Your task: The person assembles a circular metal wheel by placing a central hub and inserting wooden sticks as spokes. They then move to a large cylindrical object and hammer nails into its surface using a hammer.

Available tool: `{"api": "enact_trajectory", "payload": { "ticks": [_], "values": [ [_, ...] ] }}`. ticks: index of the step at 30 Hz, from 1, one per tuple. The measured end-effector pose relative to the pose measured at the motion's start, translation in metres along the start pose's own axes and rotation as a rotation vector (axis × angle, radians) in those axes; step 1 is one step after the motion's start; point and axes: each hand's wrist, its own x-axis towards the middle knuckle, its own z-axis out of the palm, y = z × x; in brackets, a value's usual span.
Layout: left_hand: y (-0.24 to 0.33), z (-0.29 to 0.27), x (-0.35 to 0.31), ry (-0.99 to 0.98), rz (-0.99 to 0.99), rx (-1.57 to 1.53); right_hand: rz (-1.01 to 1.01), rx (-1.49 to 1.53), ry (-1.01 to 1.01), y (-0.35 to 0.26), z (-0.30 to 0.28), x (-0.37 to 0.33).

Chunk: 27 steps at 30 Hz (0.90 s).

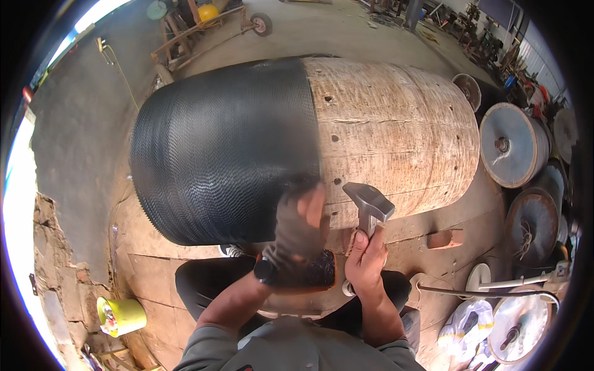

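Note:
A large wooden drum (396, 136) lies on its side in front of me. Its left half is covered by closely packed black ridged windings (223, 142), while the right half is bare wood with several dark holes. My left hand (300, 216), in a dark glove with some finger skin showing, is at the lower edge where the windings meet the wood. Motion smears its fingers, so what they hold cannot be made out. My right hand (366, 263) is closed around a hammer (370, 201), its steel head raised in front of the bare wood.
Below my left hand sits a dark-filled container (318, 272) with an orange rim. A brick (445, 238) lies right of the drum. Metal spools (508, 145) crowd the right side. A yellow bucket (127, 316) stands at lower left, and a wheeled frame (204, 31) at the back.

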Motion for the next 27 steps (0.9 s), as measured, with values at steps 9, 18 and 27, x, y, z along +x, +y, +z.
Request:
{"api": "enact_trajectory", "payload": {
  "ticks": [9,18,27],
  "values": [
    [0.011,0.01,-0.116,-0.709,0.03,-0.26,0.015,0.495,0.131,-0.002,0.006,0.004],
    [0.025,0.022,-0.111,-0.837,-0.696,-0.672,-0.06,0.445,0.216,0.0,0.012,0.005],
    [0.033,0.023,-0.111,-0.68,-0.599,-0.637,-0.073,0.597,0.225,0.0,0.012,-0.003]
  ]
}}
